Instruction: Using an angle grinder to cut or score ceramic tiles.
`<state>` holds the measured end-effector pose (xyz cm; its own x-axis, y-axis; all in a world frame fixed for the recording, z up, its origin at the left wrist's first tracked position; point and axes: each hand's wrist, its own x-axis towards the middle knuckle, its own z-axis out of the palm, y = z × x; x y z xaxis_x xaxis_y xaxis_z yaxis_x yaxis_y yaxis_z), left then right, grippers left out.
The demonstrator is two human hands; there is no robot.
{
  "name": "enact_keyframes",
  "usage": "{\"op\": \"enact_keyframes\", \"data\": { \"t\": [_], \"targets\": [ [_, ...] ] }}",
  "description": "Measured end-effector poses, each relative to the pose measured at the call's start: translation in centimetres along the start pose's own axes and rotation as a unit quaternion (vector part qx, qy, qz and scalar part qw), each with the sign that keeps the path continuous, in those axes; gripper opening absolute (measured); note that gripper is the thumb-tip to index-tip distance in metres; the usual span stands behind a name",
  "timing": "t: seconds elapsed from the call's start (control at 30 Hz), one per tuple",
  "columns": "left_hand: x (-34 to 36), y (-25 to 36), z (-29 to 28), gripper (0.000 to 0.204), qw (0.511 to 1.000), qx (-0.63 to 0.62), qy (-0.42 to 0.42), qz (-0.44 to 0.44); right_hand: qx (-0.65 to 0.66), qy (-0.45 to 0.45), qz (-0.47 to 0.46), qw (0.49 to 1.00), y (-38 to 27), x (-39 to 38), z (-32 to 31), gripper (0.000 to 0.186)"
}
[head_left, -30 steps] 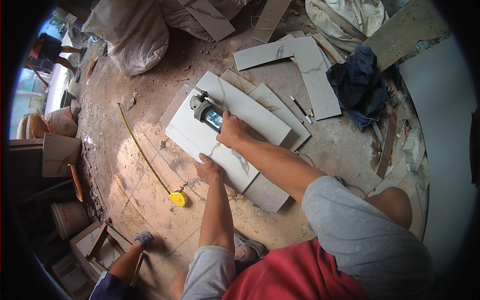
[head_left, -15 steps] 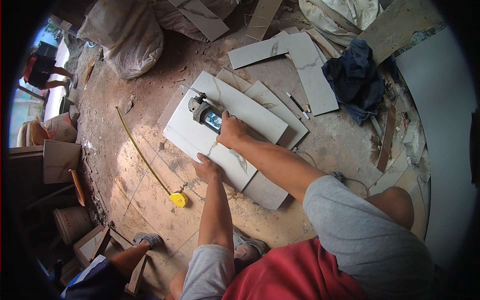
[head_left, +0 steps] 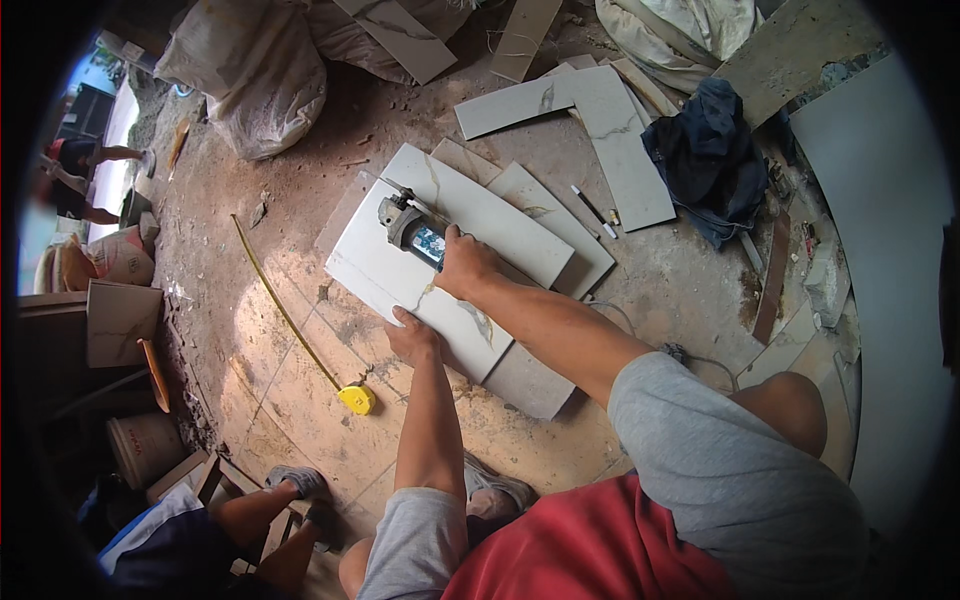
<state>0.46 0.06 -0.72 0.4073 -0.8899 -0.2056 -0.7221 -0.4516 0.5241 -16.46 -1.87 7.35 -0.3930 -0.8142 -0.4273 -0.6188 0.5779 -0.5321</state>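
Note:
My right hand (head_left: 466, 262) is wrapped around the body of an angle grinder (head_left: 424, 243), which lies over the upper part of a white marble-patterned tile (head_left: 375, 258). The grinder's disc side faces the slit running along the tile; whether it is spinning I cannot tell. At the tile's near left edge, my left hand (head_left: 412, 338) grips it, thumb on top and the other fingers mostly hidden. Further tiles (head_left: 540, 205) are fanned out beneath, and a grey slab (head_left: 535, 385) sticks out below them.
A yellow tape measure (head_left: 357, 399) lies left with its blade pulled out. Beyond the tiles are a marker (head_left: 590, 207), cut tile strips (head_left: 625, 150), dark cloth (head_left: 712, 160) and sacks (head_left: 240, 75). Another person's leg (head_left: 255, 508) is at lower left; a bucket (head_left: 147, 445) stands nearby.
My hands and the grinder have hardly moved. At lower left the other person has shifted, and a second leg now shows. A distant person at the far left has also changed stance.

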Motion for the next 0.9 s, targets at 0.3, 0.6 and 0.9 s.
{"op": "enact_keyframes", "data": {
  "t": [0.3, 0.6, 0.9],
  "targets": [
    [0.1, -0.1, 0.3, 0.057, 1.0, 0.003, 0.003, -0.004, 0.006, -0.015, 0.002, 1.0, 0.4, -0.6, -0.8, 0.061],
    [0.0, 0.0, 0.2, 0.05, 1.0, -0.012, 0.009, 0.004, -0.001, -0.021, 0.01, 1.0, 0.9, -1.0, -0.7, 0.061],
    [-0.1, -0.1, 0.2, 0.055, 1.0, -0.013, 0.019, 0.018, -0.005, -0.021, 0.01, 1.0, 1.5, -1.4, -0.4, 0.064]
  ]
}}
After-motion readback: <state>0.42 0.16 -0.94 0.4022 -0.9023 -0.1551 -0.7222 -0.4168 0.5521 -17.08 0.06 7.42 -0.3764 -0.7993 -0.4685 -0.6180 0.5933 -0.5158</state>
